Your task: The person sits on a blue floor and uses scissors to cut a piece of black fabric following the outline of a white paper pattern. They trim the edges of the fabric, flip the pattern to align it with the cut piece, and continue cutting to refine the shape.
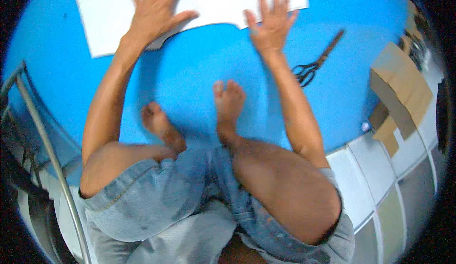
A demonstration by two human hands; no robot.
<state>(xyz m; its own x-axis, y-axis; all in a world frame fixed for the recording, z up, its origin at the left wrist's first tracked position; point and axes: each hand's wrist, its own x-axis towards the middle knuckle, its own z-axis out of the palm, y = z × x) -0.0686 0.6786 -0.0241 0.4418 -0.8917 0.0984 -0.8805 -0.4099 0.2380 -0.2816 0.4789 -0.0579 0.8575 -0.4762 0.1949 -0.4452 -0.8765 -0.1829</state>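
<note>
A white sheet of cloth-like material point(218, 5) with curved cut-outs along its near edge lies spread at the top of the view. My left hand point(156, 10) rests flat on it with fingers spread, and a dark patch shows beside its fingertips. Over the sheet's near right edge, my right hand point(273, 24) lies with its fingers apart, the palm partly on the blue surface point(190, 69). To the right of my right forearm is a pair of dark-handled scissors point(318, 60), touched by neither hand.
My bare feet stand on the blue surface between my arms. An opened cardboard box point(403, 88) sits at the right by the white floor tiles point(361, 174). A metal tube frame point(47, 140) stands at the left. Dark items lie at the upper right rim.
</note>
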